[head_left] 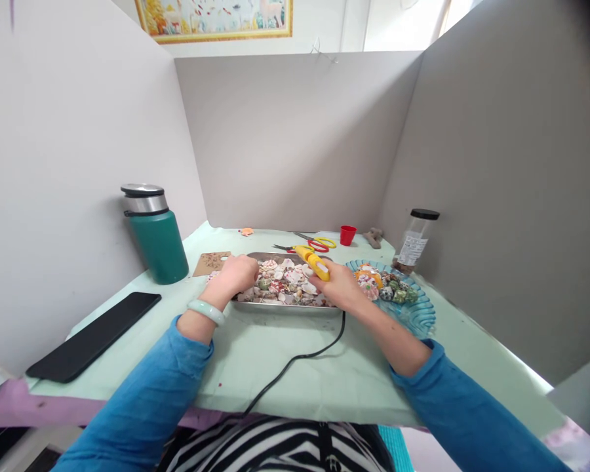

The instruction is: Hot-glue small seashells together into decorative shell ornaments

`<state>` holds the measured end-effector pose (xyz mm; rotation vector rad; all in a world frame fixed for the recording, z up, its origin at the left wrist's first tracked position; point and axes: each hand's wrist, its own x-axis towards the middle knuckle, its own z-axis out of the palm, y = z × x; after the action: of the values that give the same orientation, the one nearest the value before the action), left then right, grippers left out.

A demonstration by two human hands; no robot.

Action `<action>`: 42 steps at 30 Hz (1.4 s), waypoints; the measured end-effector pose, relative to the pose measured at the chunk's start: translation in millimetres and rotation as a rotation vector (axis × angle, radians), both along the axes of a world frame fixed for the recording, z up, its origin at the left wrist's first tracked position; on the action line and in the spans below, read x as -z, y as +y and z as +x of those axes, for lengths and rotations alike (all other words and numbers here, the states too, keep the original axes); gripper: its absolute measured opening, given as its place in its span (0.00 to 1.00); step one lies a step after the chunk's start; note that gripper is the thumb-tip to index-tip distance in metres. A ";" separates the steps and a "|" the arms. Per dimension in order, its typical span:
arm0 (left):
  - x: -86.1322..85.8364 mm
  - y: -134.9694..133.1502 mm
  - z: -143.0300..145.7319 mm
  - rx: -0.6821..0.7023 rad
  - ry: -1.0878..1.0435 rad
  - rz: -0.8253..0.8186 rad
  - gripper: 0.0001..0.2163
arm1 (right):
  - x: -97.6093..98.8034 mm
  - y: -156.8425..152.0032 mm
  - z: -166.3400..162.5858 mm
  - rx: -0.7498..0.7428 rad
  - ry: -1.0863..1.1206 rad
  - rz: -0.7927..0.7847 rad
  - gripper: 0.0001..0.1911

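My right hand [343, 286] is wrapped round a yellow hot glue gun [313, 261], its nose angled to the upper left above the tray. A black cord [295, 359] hangs from below that hand and runs to the table's front edge. My left hand [240, 273] is closed over the left end of the metal tray [290, 305]; its fingertips face away, so what they pinch, if anything, is hidden. Inside the tray lies a heap of mixed seashells [285, 278], some white and some reddish. A brown card [211, 263] sits just behind my left hand.
To the right, a blue fluted plate [425, 311] bears shells and speckled pieces, with a black-lidded jar [415, 241] behind it. Scissors [319, 244] and a red cup [347, 235] stand at the back. At left are a green bottle [158, 242] and a black flat case [96, 337].
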<state>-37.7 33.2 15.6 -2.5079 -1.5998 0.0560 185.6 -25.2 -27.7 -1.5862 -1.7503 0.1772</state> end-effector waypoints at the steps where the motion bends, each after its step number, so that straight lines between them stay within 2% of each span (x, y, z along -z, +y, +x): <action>1: -0.2 -0.3 -0.1 0.005 0.000 -0.004 0.12 | -0.2 -0.3 0.0 0.002 -0.001 -0.001 0.13; 9: 3.6 4.1 -6.1 0.027 -0.060 0.000 0.10 | -0.9 -2.1 0.1 -0.017 0.020 0.003 0.11; 13: 6.1 10.1 -9.1 0.009 -0.242 0.012 0.07 | 1.1 -0.8 1.3 -0.030 0.045 0.005 0.11; 16: 3.2 9.0 -7.4 0.019 -0.494 -0.004 0.05 | 1.3 -0.7 1.9 -0.038 0.064 0.014 0.12; 18: 0.4 4.8 -4.1 0.050 -0.743 -0.136 0.03 | 0.9 -0.9 1.6 -0.041 0.097 0.012 0.12; 21: -1.0 -2.5 2.0 0.100 -1.149 -0.528 0.06 | 0.6 -0.5 0.2 -0.065 0.207 -0.007 0.12; 24: 1.5 -6.3 6.6 0.132 -1.342 -0.812 0.10 | 1.5 1.0 -1.6 -0.117 0.344 -0.003 0.14; 27: 4.1 -7.7 9.3 0.130 -1.405 -0.925 0.12 | 1.7 1.0 -4.0 -0.148 0.431 0.024 0.16; 33: 7.8 -13.1 16.5 0.163 -1.402 -1.018 0.14 | -4.8 -4.5 -12.3 -0.214 0.586 -0.014 0.19; 38: 11.9 -18.2 25.3 0.207 -1.411 -1.062 0.14 | -11.7 -10.9 -17.1 -0.322 0.671 -0.069 0.19; 42: 13.7 -18.3 27.7 0.220 -1.395 -1.049 0.13 | -13.6 -14.3 -18.2 -0.344 0.667 -0.077 0.19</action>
<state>-10.0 14.9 2.0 -3.8749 -1.8429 -1.6012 167.5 -39.5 -14.1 -1.0780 -1.4630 0.8457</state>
